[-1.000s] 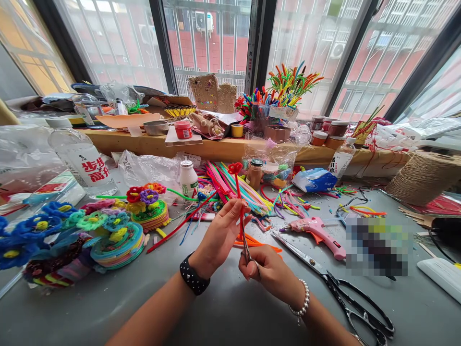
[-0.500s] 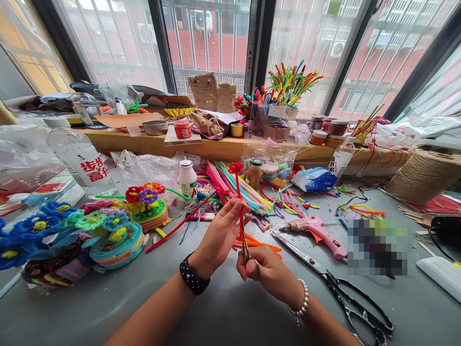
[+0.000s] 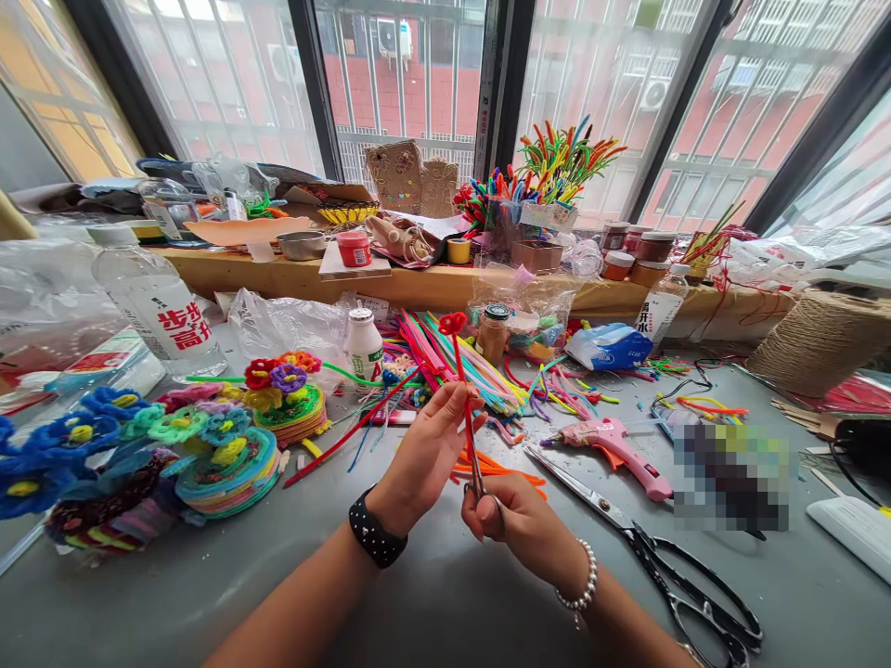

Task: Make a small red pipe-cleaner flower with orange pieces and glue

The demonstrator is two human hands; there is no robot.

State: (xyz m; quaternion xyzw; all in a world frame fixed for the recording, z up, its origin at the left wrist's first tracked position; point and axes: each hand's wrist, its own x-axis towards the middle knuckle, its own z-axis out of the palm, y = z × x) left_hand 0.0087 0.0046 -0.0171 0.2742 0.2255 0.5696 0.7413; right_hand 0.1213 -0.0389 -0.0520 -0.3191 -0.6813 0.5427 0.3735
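Note:
Pinched between the fingertips of my left hand [image 3: 428,450] is the thin stem of a red pipe-cleaner flower [image 3: 452,324], its looped head upright above the fingers. My right hand [image 3: 525,524] is closed around the handles of small metal scissors [image 3: 477,478]. Their blades point up along the lower stem, just under the left fingertips; I cannot tell whether they touch it. Beyond the hands lies a pile of colourful pipe cleaners [image 3: 435,348], with orange pipe cleaners [image 3: 511,473] lying closer.
To the right lie large black-handled scissors [image 3: 626,529] and a pink glue gun [image 3: 616,450]. Finished pipe-cleaner flowers [image 3: 83,431] crowd the left side. A white bottle [image 3: 363,343], a brown jar [image 3: 493,334] and a twine spool [image 3: 811,339] stand further back, before a cluttered wooden ledge [image 3: 418,289].
The small scissors have shifted slightly up along the stem, and their blades look closer together than half a second ago. The red flower head leans a touch further left. My left hand stays put.

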